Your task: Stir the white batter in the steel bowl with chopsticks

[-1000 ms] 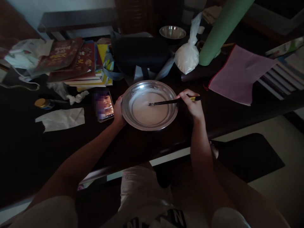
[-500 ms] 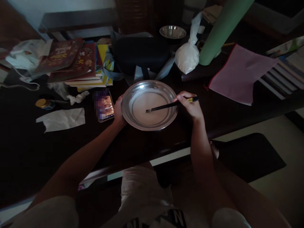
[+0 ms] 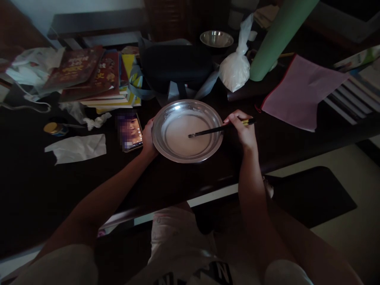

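A shiny metal bowl [image 3: 187,159] stands on the dark table before me, with a pale, milky liquid [image 3: 181,136] in its bottom. My left hand [image 3: 149,138] grips the bowl's left rim, the fingers partly hidden under and behind it. In my right hand [image 3: 242,126], at the bowl's right side, is a pair of black chopsticks [image 3: 212,130] with gold-coloured ends. Their tips reach down to the liquid near the middle of the bowl. Just left of my left hand lies a lit phone [image 3: 132,130].
Behind the bowl sits a black case [image 3: 178,65], with a knotted bag of white powder [image 3: 236,71] and a green column [image 3: 276,43] to its right. A second metal bowl [image 3: 216,38] is farther back. Stacked books [image 3: 86,75] stand left; a pink mesh pouch [image 3: 299,95] lies right.
My right hand has shifted slightly to the right, and the chopstick tips have moved right and a little up across the liquid. My left hand and the bowl stay nearly in place.
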A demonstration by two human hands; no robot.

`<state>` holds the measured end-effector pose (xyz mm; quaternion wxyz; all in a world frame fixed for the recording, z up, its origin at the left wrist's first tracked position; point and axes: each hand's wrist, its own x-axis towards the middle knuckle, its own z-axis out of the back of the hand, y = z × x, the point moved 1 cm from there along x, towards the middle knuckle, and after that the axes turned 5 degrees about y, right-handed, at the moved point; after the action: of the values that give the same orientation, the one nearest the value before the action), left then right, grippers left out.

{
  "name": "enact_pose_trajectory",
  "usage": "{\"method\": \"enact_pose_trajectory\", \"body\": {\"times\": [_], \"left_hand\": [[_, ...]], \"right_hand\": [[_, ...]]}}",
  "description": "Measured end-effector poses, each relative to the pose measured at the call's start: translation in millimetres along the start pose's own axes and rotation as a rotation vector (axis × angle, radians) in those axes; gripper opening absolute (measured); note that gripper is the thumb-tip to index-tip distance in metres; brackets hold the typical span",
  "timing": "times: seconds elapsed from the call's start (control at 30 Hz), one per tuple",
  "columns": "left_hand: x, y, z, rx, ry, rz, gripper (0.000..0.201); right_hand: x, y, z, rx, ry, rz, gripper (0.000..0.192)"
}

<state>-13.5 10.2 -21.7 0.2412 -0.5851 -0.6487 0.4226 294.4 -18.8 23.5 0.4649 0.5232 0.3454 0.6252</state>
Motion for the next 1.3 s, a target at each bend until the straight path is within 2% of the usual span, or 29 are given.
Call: {"method": "enact_pose_trajectory", "body": {"times": [0.13, 0.27, 0.43, 0.6, 0.73, 0.9, 1.03, 1.1, 1.2, 1.3], "left_hand": [[-3.6, -3.3, -4.6, -0.024, -0.073, 0.017, 0.032], [-2.8, -1.2, -3.1, 0.030, -0.047, -0.030, 0.027], [-1.8, 0.8, 0.3, 0.077, -0.058, -0.037, 0.027], [-2.5, 0.8, -0.1, 0.068, -0.063, -0.041, 0.026], [1.8, 4.9, 5.7, 0.100, -0.033, -0.066, 0.017], [4.3, 7.2, 9.3, 0.080, 0.003, -0.073, 0.014], [2.4, 4.8, 7.3, 0.071, -0.020, -0.052, 0.017], [2.2, 3.9, 7.1, 0.061, -0.010, -0.043, 0.017], [3.4, 3.7, 8.6, 0.063, 0.016, -0.025, 0.014], [4.0, 3.9, 9.3, 0.070, 0.005, -0.031, 0.013]], "right_hand": [[0.5, 0.9, -2.0, -0.015, 0.111, 0.017, 0.049], [0.3, 1.0, -1.0, 0.009, 0.001, 0.028, 0.047], [0.4, 1.4, -3.0, -0.015, 0.107, 0.017, 0.050], [0.2, 0.9, -1.1, 0.013, -0.017, 0.022, 0.049], [0.6, 0.8, -2.5, 0.001, 0.097, 0.022, 0.048], [0.4, 0.9, -0.9, 0.020, -0.020, 0.028, 0.048], [0.2, 0.1, -2.4, 0.000, 0.088, 0.025, 0.049], [0.2, -0.4, -2.3, -0.017, 0.068, 0.041, 0.048], [-0.5, -0.8, -0.7, 0.000, -0.042, 0.016, 0.049], [-0.9, 0.2, -1.4, 0.009, 0.035, -0.001, 0.050]]}}
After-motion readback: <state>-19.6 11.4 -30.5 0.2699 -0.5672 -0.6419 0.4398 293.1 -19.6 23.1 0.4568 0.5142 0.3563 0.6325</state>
